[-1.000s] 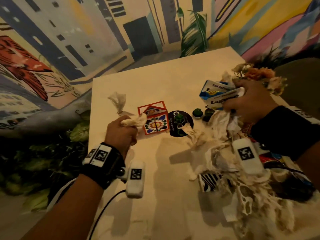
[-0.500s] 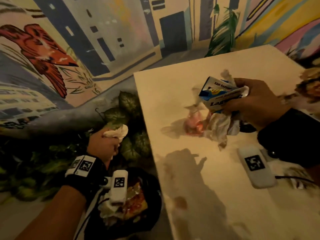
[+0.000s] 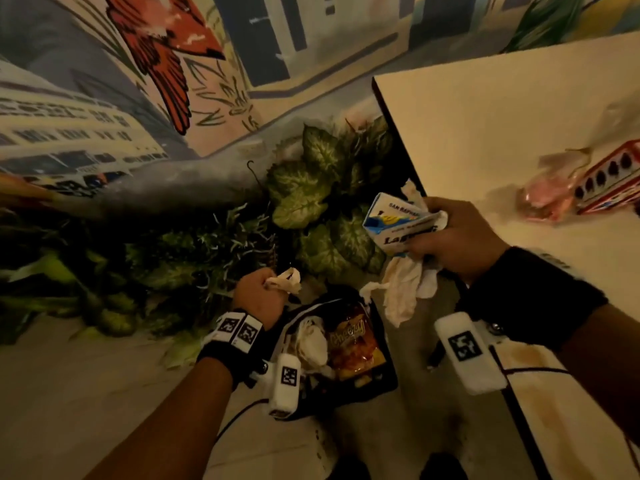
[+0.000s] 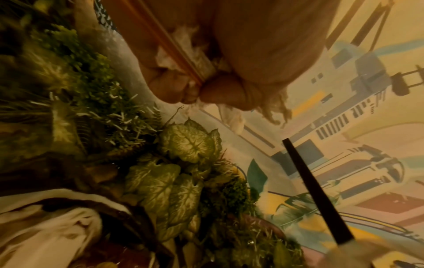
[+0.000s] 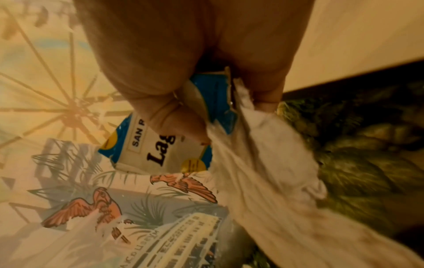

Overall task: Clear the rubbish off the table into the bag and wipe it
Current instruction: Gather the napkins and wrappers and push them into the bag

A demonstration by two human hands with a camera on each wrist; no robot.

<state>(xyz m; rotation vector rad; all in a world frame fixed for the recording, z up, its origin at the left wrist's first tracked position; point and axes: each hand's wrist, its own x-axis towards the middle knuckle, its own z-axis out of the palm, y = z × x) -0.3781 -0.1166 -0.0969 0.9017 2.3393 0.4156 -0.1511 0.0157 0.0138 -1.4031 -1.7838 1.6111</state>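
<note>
A black rubbish bag [image 3: 381, 386] stands open on the floor beside the table's left edge, with an orange snack wrapper [image 3: 353, 344] and white tissue inside. My left hand [image 3: 258, 294] grips a crumpled napkin [image 3: 285, 280] just left of the bag's mouth; in the left wrist view the napkin [image 4: 183, 49] fills the curled fingers. My right hand [image 3: 450, 237] holds a blue-and-white carton [image 3: 398, 223] and a bunch of used tissues [image 3: 405, 285] that hang above the bag. The right wrist view shows the carton [image 5: 160, 145] and tissues [image 5: 263, 163] pinched together.
The cream table [image 3: 502, 109] fills the right, with a pink plastic wrapper [image 3: 547, 195] and a red-and-white box [image 3: 609, 181] on it. A brown stain [image 3: 530, 355] marks its near edge. Leafy plants [image 3: 311, 188] line the painted wall behind the bag.
Both hands have swung left off the table. The left hand dropped toward the bag with its napkin; the right hand carried the carton and tissues past the table edge to above the bag.
</note>
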